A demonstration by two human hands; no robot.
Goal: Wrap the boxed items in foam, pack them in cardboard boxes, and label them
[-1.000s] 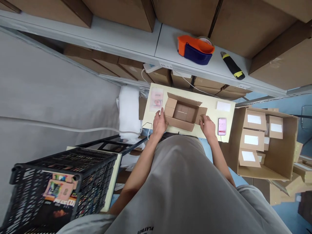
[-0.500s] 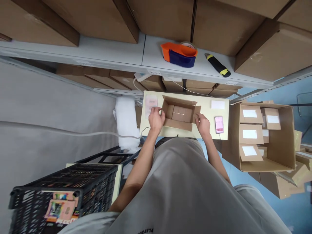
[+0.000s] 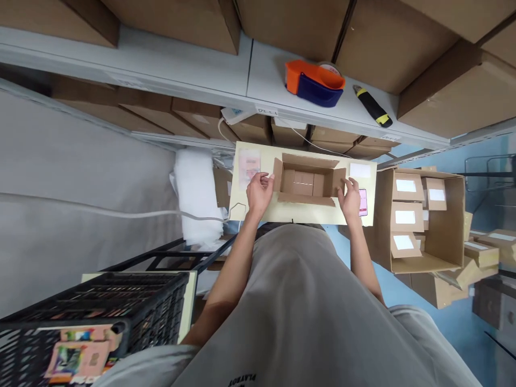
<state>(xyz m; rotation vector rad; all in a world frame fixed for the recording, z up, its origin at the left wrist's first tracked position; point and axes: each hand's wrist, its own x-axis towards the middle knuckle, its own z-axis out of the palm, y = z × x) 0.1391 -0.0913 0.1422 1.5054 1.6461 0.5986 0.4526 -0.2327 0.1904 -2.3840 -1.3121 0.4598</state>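
Tabletop (image 3: 268,157) bears open box (image 3: 304,183); carton (image 3: 445,231) holds labelled boxes (image 3: 405,207).

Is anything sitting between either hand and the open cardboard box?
Nothing visible. The left hand is right at the left flap of the open cardboard box, the right hand at its right flap. The phone lies beyond the right hand, away from the box.
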